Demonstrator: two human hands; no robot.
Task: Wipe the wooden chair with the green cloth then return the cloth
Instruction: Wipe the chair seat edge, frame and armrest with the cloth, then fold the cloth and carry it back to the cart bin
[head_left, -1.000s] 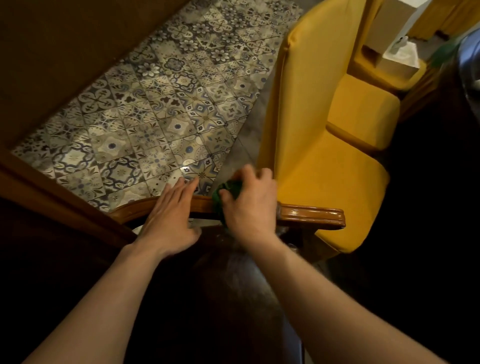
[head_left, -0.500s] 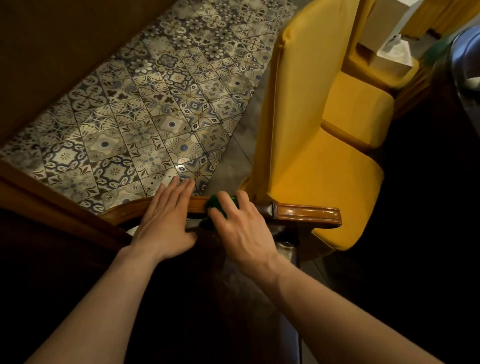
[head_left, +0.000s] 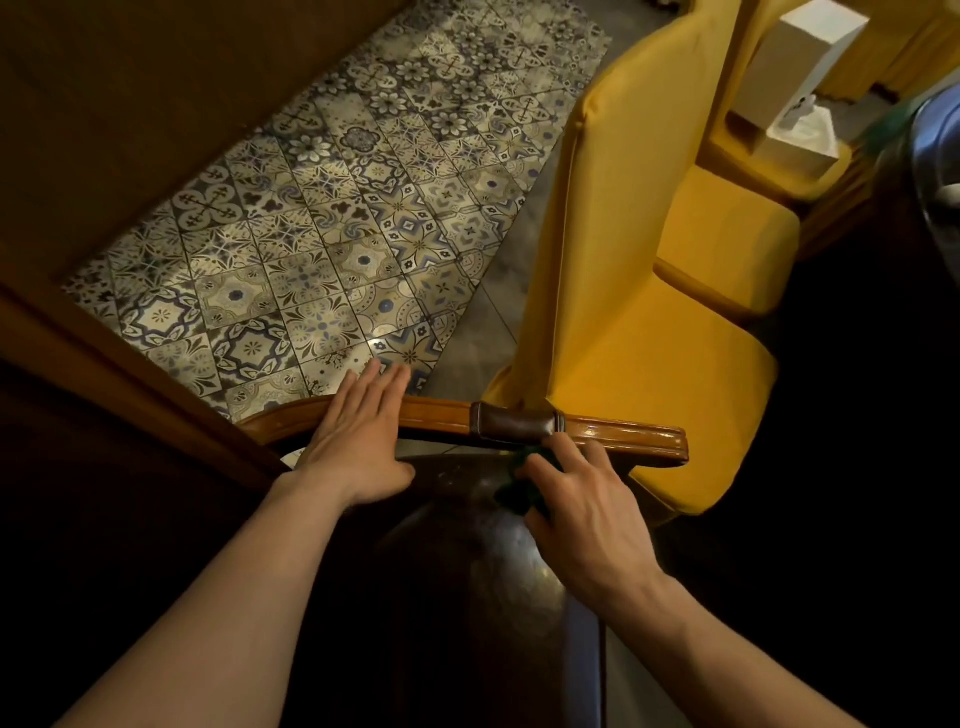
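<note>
The wooden chair's curved top rail (head_left: 623, 434) runs across the middle of the head view, with a dark leather pad (head_left: 517, 423) at its centre and the dark chair back below. My left hand (head_left: 358, 441) lies flat on the rail's left part, fingers straight and together. My right hand (head_left: 576, 499) presses the green cloth (head_left: 519, 493) against the chair back just under the rail, right of the pad. Only a dark green bunch of cloth shows beside my fingers.
Two yellow upholstered chairs (head_left: 649, 338) stand close behind the rail on the right. A white tissue box (head_left: 802, 137) sits further back. Patterned floor tiles (head_left: 322, 234) spread to the left, bounded by a wooden wall panel (head_left: 130, 104).
My right hand slid with the cloth from the rail's centre to the right and down onto the chair back, uncovering the leather pad. My left hand stayed on the rail.
</note>
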